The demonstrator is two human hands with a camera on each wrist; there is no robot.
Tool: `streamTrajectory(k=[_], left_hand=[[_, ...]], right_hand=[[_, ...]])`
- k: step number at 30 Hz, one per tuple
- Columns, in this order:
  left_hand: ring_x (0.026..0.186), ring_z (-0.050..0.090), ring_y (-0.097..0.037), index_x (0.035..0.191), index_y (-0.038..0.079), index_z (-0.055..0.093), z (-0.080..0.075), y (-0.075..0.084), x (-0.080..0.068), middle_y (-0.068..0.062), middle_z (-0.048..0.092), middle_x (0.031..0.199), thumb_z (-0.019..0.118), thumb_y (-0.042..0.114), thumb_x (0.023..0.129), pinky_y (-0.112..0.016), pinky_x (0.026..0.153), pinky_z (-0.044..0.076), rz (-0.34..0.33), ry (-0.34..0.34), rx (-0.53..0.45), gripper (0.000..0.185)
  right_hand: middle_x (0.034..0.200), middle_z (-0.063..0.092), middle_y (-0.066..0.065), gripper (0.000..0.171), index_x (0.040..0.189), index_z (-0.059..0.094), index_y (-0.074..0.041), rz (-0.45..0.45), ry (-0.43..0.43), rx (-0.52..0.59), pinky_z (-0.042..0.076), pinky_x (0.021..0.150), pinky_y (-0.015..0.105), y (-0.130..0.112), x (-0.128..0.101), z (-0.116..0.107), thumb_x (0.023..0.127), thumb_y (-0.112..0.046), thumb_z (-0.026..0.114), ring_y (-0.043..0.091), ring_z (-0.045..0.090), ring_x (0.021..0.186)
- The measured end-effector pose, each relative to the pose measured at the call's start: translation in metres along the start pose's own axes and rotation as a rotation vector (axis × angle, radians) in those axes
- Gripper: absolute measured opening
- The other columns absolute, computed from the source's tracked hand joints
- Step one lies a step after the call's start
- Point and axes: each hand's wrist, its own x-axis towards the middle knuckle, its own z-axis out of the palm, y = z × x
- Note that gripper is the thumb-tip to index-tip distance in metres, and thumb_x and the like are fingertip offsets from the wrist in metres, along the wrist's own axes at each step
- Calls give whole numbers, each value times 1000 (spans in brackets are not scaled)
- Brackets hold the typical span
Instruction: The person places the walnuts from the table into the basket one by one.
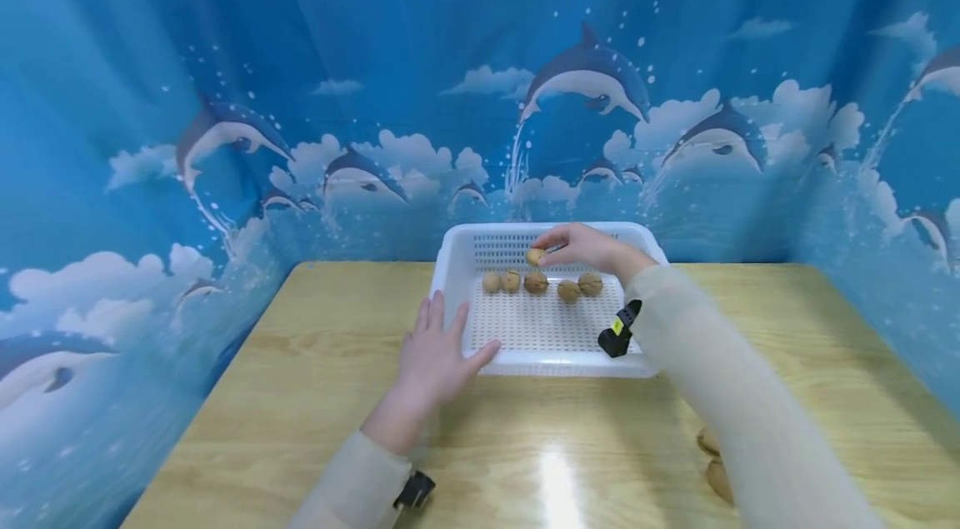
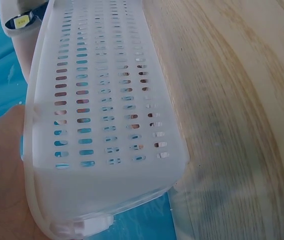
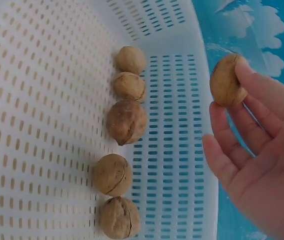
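Walnut (image 3: 224, 82) pinched by the right hand (image 1: 581, 247) could, being round, slip that grip and scatter the loose walnuts (image 1: 536, 282) in the basket (image 1: 540, 361), the left hand (image 1: 435, 356) splayed.

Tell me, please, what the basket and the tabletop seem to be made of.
The basket looks like glossy white moulded plastic, judging by its slotted walls and shine. The tabletop looks like pale wood with a glossy finish, from its grain and bright reflection, though printed laminate is possible.

Room over near basket floor (image 1: 536, 331), five walnuts (image 1: 536, 282) lined beyond, right forearm (image 1: 720, 362) across right rim (image 1: 651, 239)
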Motion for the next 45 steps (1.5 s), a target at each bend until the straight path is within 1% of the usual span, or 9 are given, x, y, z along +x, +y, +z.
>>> streamTrajectory(k=[5,11,16,20,27,31,34,38,45], left_hand=[[139,5,-39,147,15,31,1,-4,-2,-19,6,154,39,71,84,-63,100,27,-15,-13,2,84],[139,6,-39,147,16,30,3,-4,-3,-19,7,154,36,74,83,-64,98,29,0,-6,7,86],[139,8,-39,147,16,32,4,0,-6,-19,9,154,37,73,83,-64,97,31,8,-4,11,85],[139,8,-39,146,16,32,5,4,-8,-19,9,154,37,73,84,-64,97,31,13,-7,7,84],[139,7,-38,146,16,34,6,8,-9,-18,9,154,39,71,84,-65,97,31,4,4,13,83],[139,7,-39,146,15,34,5,8,-9,-19,9,154,38,71,85,-64,97,31,12,11,18,83],[139,8,-40,146,15,34,4,6,-9,-20,9,153,37,72,85,-64,96,32,18,13,20,83],[139,9,-40,146,14,34,3,3,-7,-20,9,153,38,72,84,-64,96,32,22,15,8,84],[139,6,-39,146,14,32,1,-2,-1,-19,7,154,37,72,84,-64,97,30,15,10,8,85]], right_hand=[[130,53,5,43,128,57,-14,24,-41,-94,37,100,49,-6,20,16,88,-28,65,27,43,124],[122,57,4,33,120,62,-13,49,-53,-163,41,96,45,-10,36,35,87,-18,66,24,50,116],[117,61,5,34,117,64,-9,37,-99,-231,42,96,41,-6,44,55,84,-15,70,22,54,111],[110,64,1,33,114,66,-11,40,-111,-281,42,97,38,-5,44,67,82,-16,72,19,55,107],[108,63,-1,35,116,65,-12,19,-97,-242,41,97,41,-9,46,74,82,-17,72,18,55,106],[112,63,2,34,118,63,-10,-1,-84,-195,42,97,42,-16,46,71,85,-15,69,21,54,109],[118,60,5,34,122,61,-8,-2,-69,-178,42,97,43,-21,43,60,89,-15,64,23,52,113],[125,57,7,38,127,57,-8,8,-58,-169,40,99,45,-24,32,37,91,-19,61,25,49,118],[129,54,10,45,131,53,-6,-32,-53,-191,40,98,47,-20,1,-3,91,-26,61,29,46,121]])
